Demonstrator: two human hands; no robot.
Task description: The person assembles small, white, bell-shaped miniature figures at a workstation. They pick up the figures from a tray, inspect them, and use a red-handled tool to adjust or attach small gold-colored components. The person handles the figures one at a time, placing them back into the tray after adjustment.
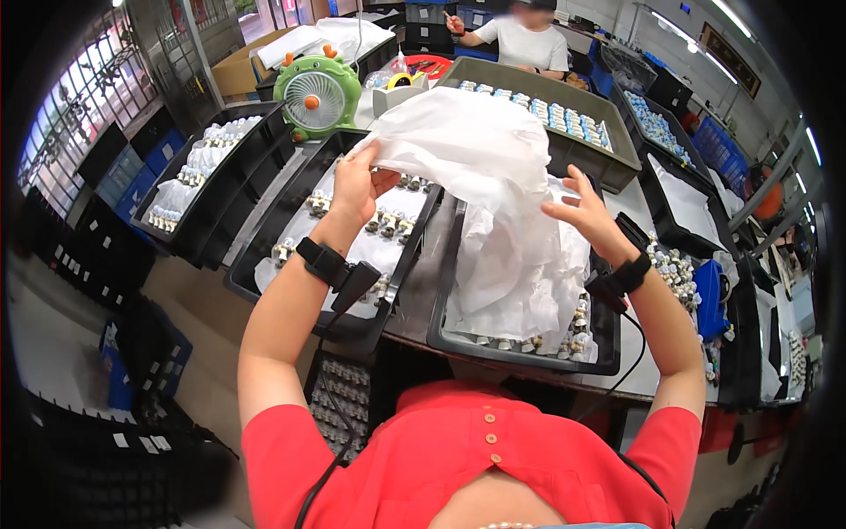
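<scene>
A thin, crumpled white packing sheet [476, 132] is lifted in front of me, its lower part hanging over the black tray [441, 309] at the centre. My left hand [354, 187] pinches the sheet's left edge between thumb and fingers. To the right of the sheet my right hand [586, 216] is raised, fingers apart and holding nothing. More white sheeting [507, 282] lies in the centre tray, with small metallic figurine-like pieces [577, 339] showing along its front and right edges. Whatever lies beneath the sheeting is hidden.
Left of centre, another black tray [388, 286] holds rows of small pieces on white sheeting. Behind it stands a green fan [317, 97]. A large olive tray [621, 154] with blue-and-white pieces is at the back. A person [529, 42] in white sits beyond.
</scene>
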